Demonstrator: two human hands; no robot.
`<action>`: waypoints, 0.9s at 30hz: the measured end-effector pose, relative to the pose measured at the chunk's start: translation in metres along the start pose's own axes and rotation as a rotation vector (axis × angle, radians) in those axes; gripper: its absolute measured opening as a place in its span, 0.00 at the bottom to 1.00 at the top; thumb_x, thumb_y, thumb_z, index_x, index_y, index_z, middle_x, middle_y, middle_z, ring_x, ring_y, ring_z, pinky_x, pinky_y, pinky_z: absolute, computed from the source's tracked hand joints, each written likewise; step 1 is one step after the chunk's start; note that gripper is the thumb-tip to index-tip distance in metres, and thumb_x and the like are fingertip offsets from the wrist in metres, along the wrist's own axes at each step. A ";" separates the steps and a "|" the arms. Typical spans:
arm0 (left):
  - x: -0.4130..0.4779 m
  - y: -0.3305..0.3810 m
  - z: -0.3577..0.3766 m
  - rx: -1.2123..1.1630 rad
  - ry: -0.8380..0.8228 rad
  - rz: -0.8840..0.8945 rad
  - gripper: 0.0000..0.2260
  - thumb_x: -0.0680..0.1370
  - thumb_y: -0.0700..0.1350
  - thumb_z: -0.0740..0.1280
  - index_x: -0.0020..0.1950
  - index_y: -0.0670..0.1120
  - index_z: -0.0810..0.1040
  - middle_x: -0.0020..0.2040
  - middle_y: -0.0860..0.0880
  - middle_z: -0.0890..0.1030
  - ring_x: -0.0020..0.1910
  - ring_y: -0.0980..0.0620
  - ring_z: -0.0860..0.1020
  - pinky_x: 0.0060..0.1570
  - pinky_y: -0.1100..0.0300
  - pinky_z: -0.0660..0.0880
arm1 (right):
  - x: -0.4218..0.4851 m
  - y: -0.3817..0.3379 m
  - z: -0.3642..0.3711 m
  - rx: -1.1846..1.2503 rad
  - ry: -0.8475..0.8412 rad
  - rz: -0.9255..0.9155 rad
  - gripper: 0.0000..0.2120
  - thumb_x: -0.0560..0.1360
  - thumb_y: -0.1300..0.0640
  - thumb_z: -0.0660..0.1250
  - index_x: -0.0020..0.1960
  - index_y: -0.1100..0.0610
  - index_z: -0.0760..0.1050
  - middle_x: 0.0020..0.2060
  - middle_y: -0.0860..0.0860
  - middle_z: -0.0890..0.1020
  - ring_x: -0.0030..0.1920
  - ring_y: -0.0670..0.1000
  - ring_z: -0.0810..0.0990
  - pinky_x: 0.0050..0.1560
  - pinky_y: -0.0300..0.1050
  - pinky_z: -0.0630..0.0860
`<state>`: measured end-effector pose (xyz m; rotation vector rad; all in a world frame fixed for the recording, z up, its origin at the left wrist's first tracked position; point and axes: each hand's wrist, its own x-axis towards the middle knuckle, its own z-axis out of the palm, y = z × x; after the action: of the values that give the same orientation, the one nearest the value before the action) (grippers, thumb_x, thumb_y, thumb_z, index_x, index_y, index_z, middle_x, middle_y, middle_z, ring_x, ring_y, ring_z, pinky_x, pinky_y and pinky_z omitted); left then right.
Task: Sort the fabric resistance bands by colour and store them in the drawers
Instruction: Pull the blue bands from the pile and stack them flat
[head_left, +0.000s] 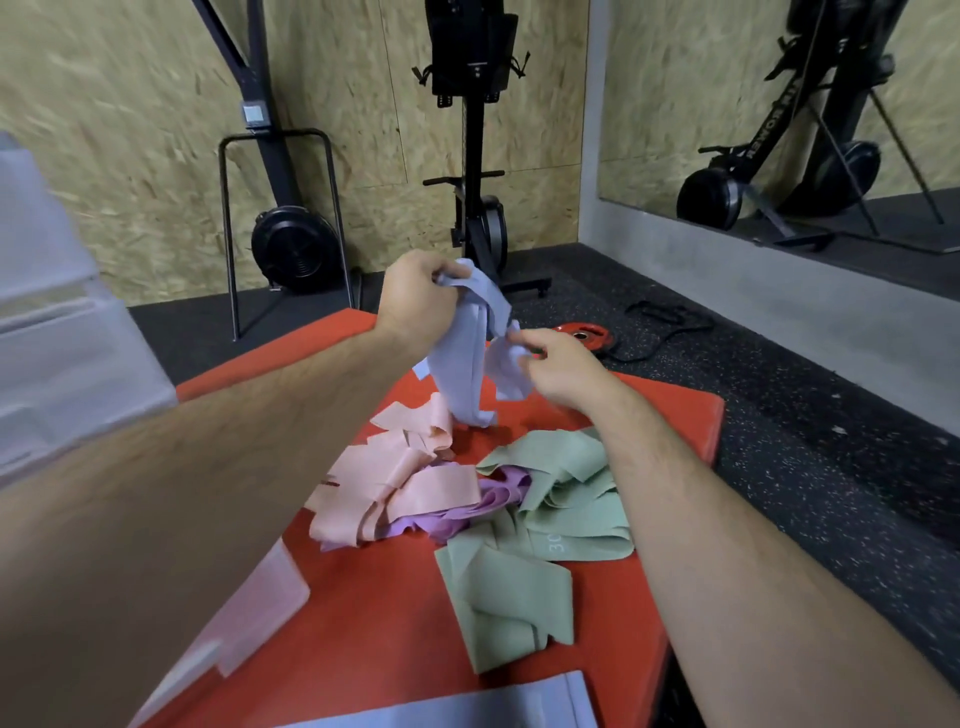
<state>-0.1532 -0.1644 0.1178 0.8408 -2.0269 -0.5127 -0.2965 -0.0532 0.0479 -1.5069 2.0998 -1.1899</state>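
My left hand is raised over the far end of the red mat, shut on a bunch of light blue bands that hang down to the mat. My right hand pinches another part of the same blue bands, just to the right. Below them lie heaps of pink bands, purple bands and green bands. A translucent plastic drawer sits at the near left, and more blue fabric shows in a drawer at the bottom edge.
A translucent drawer unit stands blurred at the left. Black gym machines lean against the chipboard wall. A red weight plate and a black strap lie on the speckled floor beyond the mat. A mirror is at the right.
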 end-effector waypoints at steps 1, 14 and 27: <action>0.000 0.005 -0.008 -0.013 0.015 -0.001 0.12 0.75 0.34 0.66 0.54 0.44 0.85 0.48 0.51 0.79 0.47 0.55 0.76 0.39 0.77 0.67 | -0.003 -0.013 -0.004 0.028 0.008 -0.046 0.20 0.79 0.65 0.60 0.69 0.54 0.77 0.58 0.51 0.80 0.54 0.48 0.78 0.52 0.41 0.74; -0.100 0.023 -0.095 -0.004 0.050 0.080 0.13 0.72 0.32 0.64 0.49 0.43 0.84 0.47 0.50 0.78 0.49 0.54 0.74 0.48 0.67 0.68 | -0.087 -0.107 0.000 -0.111 0.057 -0.259 0.20 0.78 0.66 0.62 0.70 0.59 0.75 0.66 0.55 0.77 0.66 0.53 0.74 0.60 0.33 0.64; -0.177 -0.037 -0.071 0.276 -0.650 -0.229 0.31 0.73 0.39 0.70 0.75 0.50 0.67 0.71 0.47 0.66 0.66 0.46 0.72 0.55 0.57 0.73 | -0.138 -0.056 0.036 -0.263 -0.044 -0.239 0.21 0.76 0.70 0.61 0.69 0.63 0.75 0.63 0.59 0.78 0.65 0.57 0.75 0.59 0.33 0.63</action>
<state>-0.0090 -0.0649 0.0349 1.1933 -2.6515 -0.7104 -0.1812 0.0470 0.0384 -1.9272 2.1617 -0.9712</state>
